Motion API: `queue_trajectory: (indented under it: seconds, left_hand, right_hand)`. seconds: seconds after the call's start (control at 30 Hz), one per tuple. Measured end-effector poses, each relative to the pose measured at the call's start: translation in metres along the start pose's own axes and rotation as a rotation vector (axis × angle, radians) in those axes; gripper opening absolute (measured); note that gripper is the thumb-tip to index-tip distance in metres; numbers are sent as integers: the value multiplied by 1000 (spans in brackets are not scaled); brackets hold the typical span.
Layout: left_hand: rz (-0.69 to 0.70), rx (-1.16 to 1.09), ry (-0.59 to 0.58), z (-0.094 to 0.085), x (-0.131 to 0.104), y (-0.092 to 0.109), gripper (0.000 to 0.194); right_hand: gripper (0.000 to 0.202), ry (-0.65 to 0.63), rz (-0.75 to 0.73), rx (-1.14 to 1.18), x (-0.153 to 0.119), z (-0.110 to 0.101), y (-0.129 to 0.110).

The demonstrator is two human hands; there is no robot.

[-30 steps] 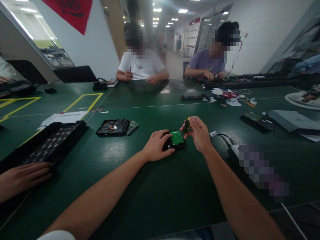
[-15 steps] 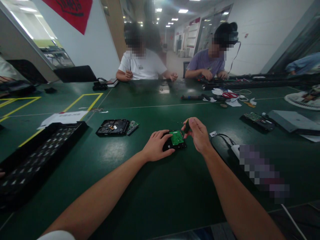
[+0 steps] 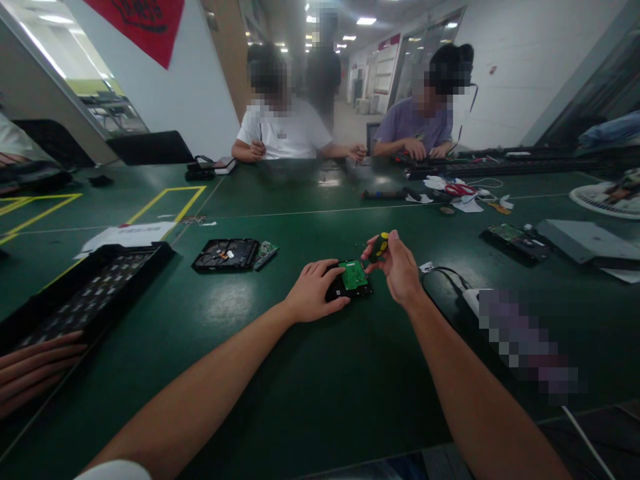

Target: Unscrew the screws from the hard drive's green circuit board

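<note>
A black hard drive with a green circuit board (image 3: 355, 275) facing up lies on the green table in front of me. My left hand (image 3: 316, 291) grips it from the left, thumb along the near edge and fingers over the far side. In my right hand (image 3: 400, 270), the fingers are wrapped round a yellow and black screwdriver (image 3: 380, 247), held upright over the drive's right edge. Its tip is hidden or too small to make out. To the left lie an opened black drive casing (image 3: 225, 255) and a loose circuit board (image 3: 265, 254).
A long black tray (image 3: 125, 280) stands at left, with another person's hand (image 3: 40, 367) at its near end. On the right are a second drive (image 3: 517, 243), a grey box (image 3: 585, 241), a cable (image 3: 445, 271) and a white power strip (image 3: 473, 300). Co-workers sit across the table.
The screwdriver handle has turned in my right hand, showing more yellow. My left hand and the hard drive stay put. Another person's hand has come in at the left by the tray, which has shifted.
</note>
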State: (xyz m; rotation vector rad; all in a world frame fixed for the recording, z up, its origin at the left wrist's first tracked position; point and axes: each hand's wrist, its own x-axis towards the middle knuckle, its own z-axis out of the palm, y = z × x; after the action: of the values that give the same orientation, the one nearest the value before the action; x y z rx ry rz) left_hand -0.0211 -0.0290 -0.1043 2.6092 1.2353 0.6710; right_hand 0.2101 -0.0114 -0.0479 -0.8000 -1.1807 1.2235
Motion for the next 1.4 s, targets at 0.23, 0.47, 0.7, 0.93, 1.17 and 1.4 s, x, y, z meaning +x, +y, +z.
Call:
queue_trajectory:
  seconds: [0.23, 0.47, 0.7, 0.93, 1.17, 1.4]
  left_hand:
    - [0, -21, 8, 1, -1, -1, 73]
    - [-16, -49, 9, 0, 0, 0, 76]
    - [-145, -261, 8, -11, 7, -5, 72]
    - [-250, -37, -3, -16, 90, -29, 24]
    - [-324, -12, -120, 14, 154, -35, 20]
    - [-392, 6, -159, 31, 167, -37, 19]
  right_hand:
    - [36, 41, -57, -258, 2, -2, 9]
    - [34, 161, -154, -268, 0, 0, 2]
    - [30, 511, -240, -293, 13, -22, 8]
    - [52, 581, -26, -614, 17, -50, 47]
    - [57, 484, 26, -772, 22, -56, 54]
    - [47, 494, -9, -763, 28, -62, 67]
